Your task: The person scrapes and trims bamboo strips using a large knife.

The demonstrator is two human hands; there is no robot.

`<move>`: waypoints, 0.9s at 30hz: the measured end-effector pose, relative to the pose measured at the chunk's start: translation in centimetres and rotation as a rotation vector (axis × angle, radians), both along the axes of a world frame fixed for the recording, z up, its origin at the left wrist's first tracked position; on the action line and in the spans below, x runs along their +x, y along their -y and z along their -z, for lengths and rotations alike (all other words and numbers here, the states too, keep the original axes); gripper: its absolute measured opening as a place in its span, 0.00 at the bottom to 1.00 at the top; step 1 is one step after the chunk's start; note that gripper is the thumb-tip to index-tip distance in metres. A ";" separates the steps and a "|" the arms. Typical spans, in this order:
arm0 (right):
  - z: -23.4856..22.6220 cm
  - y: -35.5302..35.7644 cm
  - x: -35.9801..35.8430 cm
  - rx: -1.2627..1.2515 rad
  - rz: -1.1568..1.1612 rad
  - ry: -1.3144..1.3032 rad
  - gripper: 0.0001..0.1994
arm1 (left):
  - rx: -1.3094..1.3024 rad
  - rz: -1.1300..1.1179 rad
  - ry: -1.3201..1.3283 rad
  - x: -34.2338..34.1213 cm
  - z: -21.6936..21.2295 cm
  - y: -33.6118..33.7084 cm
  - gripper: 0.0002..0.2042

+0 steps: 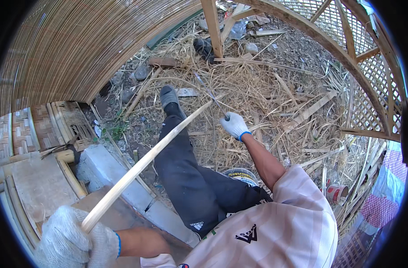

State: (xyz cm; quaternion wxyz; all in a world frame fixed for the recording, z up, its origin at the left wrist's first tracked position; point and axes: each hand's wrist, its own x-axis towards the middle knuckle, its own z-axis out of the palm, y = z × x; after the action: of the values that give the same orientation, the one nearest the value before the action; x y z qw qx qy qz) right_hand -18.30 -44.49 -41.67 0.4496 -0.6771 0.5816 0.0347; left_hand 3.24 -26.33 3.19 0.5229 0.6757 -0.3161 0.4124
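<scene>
Left hand (69, 239) clenched a pale wooden stick (145, 158), right hand (235, 125) a knife (207, 89) crossing the stick's far end; wood looked mostly shaved, remainder unclear.

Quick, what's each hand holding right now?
Left hand: closed, holding a long pale strip.
Right hand: closed, holding a knife.
</scene>
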 end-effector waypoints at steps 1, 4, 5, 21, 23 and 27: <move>-0.2 -0.6 0.2 -0.085 -0.030 0.088 0.20 | -0.111 0.809 -0.228 -0.2 -0.8 0.6 0.13; 9.1 -0.4 -3.3 -0.027 0.112 -0.197 0.20 | -0.115 0.784 -0.157 -1.9 -0.3 3.7 0.14; 11.5 0.5 -5.2 0.037 0.075 -0.297 0.21 | -0.013 -0.060 0.112 -2.2 0.3 4.6 0.16; 8.9 0.8 -2.9 0.105 -0.069 -0.263 0.31 | -0.287 1.477 -0.601 0.0 -0.8 1.1 0.22; 7.3 -0.8 -2.5 0.062 0.052 -0.175 0.29 | -0.314 1.260 -0.542 -0.5 -0.7 1.3 0.23; 5.9 -1.8 -3.9 -0.037 0.055 -0.056 0.25 | -0.276 1.246 -0.508 -1.5 -0.9 0.8 0.23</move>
State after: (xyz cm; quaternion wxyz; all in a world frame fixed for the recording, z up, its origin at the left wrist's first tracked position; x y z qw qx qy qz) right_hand -22.16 -42.69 -47.60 0.4212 -0.6677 0.6130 0.0306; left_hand 1.77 -27.12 4.05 0.8016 0.3709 -0.4580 -0.1003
